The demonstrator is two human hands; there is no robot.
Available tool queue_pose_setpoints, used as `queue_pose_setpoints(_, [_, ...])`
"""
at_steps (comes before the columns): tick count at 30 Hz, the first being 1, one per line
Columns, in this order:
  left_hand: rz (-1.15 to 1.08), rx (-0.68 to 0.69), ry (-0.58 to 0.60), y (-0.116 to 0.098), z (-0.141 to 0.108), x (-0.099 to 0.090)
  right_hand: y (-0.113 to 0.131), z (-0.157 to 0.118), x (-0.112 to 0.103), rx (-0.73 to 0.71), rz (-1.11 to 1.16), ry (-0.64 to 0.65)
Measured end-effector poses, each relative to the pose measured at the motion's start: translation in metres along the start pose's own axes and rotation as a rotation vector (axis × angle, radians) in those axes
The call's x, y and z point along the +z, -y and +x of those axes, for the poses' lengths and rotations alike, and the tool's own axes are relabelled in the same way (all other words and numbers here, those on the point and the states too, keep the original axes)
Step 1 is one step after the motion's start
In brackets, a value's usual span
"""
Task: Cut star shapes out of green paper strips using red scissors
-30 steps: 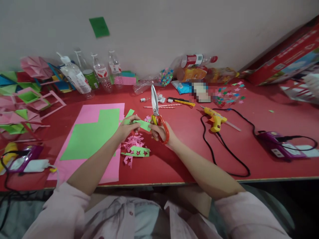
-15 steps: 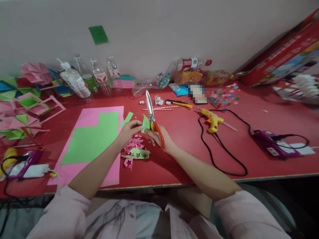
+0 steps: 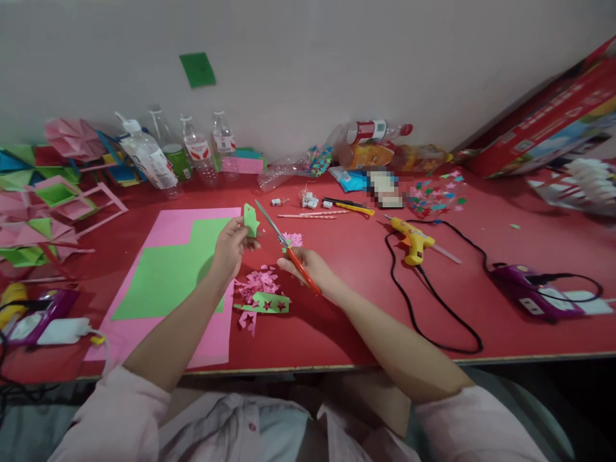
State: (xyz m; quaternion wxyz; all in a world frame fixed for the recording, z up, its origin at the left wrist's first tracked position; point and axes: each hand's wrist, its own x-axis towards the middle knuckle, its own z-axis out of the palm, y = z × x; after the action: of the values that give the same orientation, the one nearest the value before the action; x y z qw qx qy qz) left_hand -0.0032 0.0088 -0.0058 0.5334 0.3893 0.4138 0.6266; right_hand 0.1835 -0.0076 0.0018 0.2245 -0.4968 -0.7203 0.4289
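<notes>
A small green paper piece (image 3: pixel 250 220) is pinched in my left hand (image 3: pixel 231 247), raised over the right edge of the large green sheet (image 3: pixel 168 276). My right hand (image 3: pixel 310 269) holds red-handled scissors (image 3: pixel 303 271), whose blades point up and left, apart from the green piece. Beyond the right hand lies a small heap of pink cut pieces (image 3: pixel 292 239). Between the forearms are more pink scraps (image 3: pixel 257 283) and a green strip with star-shaped holes (image 3: pixel 272 303). The green sheet rests on a pink sheet (image 3: pixel 168 226).
A yellow glue gun (image 3: pixel 412 240) with a black cord lies right, near a purple power strip (image 3: pixel 534 292). Bottles (image 3: pixel 196 149) stand along the wall. Paper models (image 3: pixel 62 192) are at the left. A yellow cutter (image 3: pixel 353 206) and striped straws lie at the back.
My left hand has moved left with the green piece, away from the scissors. The scissors have tilted left and their blades look closer together. The pink heap beyond them now shows.
</notes>
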Motion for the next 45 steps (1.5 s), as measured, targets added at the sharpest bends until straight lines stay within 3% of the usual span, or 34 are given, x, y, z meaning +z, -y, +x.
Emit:
queue_pose_setpoints(7, [-0.047, 0.062, -0.123, 0.000, 0.001, -0.004, -0.008, 0.002, 0.000, -0.005, -0.183, 0.028])
queue_pose_setpoints(16, [-0.027, 0.140, -0.140, -0.003, -0.001, -0.003, -0.003, -0.001, -0.001, 0.045, -0.266, 0.086])
queue_pose_setpoints(28, [-0.008, 0.106, -0.073, -0.003, -0.007, 0.004, 0.003, -0.005, 0.001, 0.048, -0.012, 0.156])
queue_pose_setpoints(37, [-0.028, 0.124, -0.150, -0.003, -0.002, 0.000, 0.007, -0.006, 0.001, 0.061, -0.005, 0.167])
queue_pose_setpoints(45, [0.028, 0.117, -0.071, -0.003, -0.007, 0.003, 0.008, -0.007, 0.001, 0.061, 0.026, 0.185])
